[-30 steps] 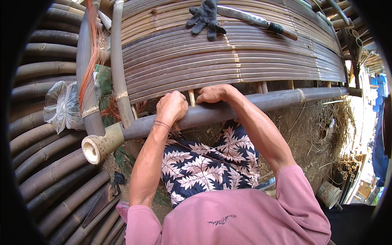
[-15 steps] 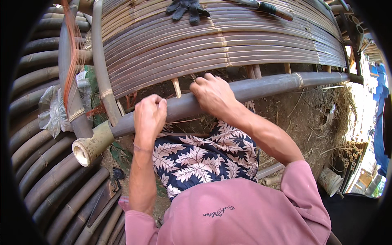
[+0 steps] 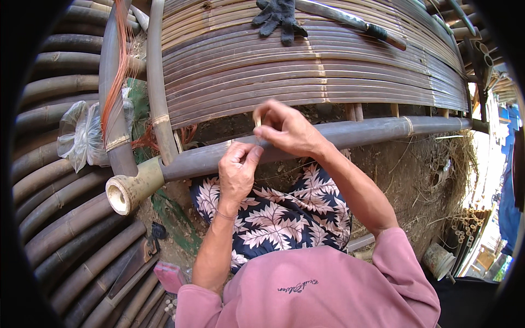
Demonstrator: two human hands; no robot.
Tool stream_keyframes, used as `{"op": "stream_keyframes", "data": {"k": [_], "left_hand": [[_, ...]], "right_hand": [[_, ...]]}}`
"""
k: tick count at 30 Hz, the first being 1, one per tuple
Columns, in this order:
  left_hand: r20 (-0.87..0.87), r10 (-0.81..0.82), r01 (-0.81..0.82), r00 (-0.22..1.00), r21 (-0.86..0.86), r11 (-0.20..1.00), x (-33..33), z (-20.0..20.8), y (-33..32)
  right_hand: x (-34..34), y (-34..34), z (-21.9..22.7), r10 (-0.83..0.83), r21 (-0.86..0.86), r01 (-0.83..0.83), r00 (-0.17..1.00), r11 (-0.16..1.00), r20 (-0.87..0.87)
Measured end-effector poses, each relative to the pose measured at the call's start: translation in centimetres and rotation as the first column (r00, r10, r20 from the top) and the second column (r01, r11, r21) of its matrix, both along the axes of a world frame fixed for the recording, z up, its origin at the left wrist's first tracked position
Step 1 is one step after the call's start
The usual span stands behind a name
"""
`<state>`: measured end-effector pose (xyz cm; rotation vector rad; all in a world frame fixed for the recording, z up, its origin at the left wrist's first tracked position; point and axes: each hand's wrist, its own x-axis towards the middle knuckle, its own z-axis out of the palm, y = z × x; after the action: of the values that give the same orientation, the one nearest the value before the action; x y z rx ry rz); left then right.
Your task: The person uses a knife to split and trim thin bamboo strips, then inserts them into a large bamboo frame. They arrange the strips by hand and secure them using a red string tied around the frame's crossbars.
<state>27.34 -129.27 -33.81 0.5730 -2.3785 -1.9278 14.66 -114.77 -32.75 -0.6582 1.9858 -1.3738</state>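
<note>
My left hand is closed in a pinch on top of the dark bamboo pole, thumb against the fingers. What it pinches is hidden. Just up and to the right, my right hand hovers over the same pole with fingers curled and fingertips blurred; anything in them is too small to name. A short pale bamboo strut shows beside its fingertips, between the pole and the slatted bamboo panel. The two hands are close together.
On the panel lie a dark glove and a long-bladed knife. Orange strands hang over a bamboo post at the left, near a clear plastic bag. Curved bamboo poles fill the left side. A bucket stands at right.
My left hand has moved right along the pole, closer to my right hand. My right hand has lifted and turned at the strut. The whole view has shifted slightly.
</note>
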Motion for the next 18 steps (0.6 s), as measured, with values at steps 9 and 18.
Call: {"op": "stream_keyframes", "data": {"k": [9, 18], "left_hand": [[0.04, 0.06, -0.057, 0.997, -0.091, 0.994, -0.6, 0.7, -0.8], [0.08, 0.026, -0.008, 0.996, -0.216, 0.976, -1.9, 1.5, -0.3]], "right_hand": [[1.4, 0.3, -2.7, 0.105, -0.042, -0.133, 0.909, 0.99, -0.403], [2.8, 0.9, -1.6, -0.038, -0.057, 0.01, 0.854, 0.998, -0.519]]}}
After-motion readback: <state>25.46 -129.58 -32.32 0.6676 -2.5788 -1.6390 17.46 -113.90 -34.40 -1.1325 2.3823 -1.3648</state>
